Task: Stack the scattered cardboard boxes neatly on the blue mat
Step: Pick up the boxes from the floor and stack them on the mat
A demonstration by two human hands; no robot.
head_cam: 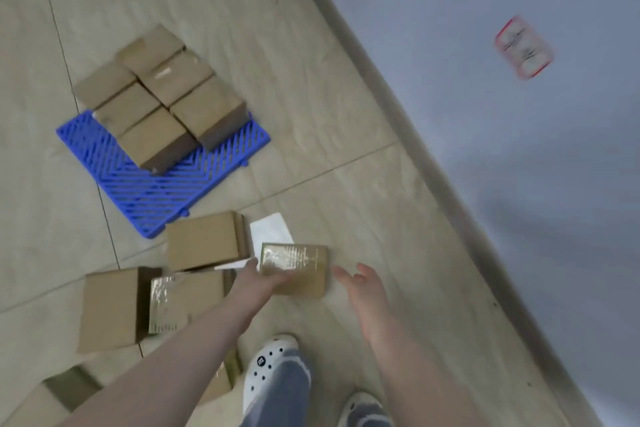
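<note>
A blue slotted mat (152, 194) lies on the tiled floor at upper left. Several cardboard boxes (162, 97) stand on its far part in tight rows. Nearer me, loose boxes lie on the floor: one upright (204, 241), one at left (110, 308), a taped one (183, 302) beside it. My left hand (258, 279) grips the left edge of a small taped cardboard box (301, 270) just above the floor. My right hand (360, 282) hovers open beside the box's right edge, not touching it.
A white paper sheet (272, 230) lies behind the held box. More boxes sit at lower left (52, 395) and under my left forearm (221, 381). My feet in white clogs (272, 360) stand below. A grey wall (485, 114) with a red-edged socket (523, 47) runs along the right.
</note>
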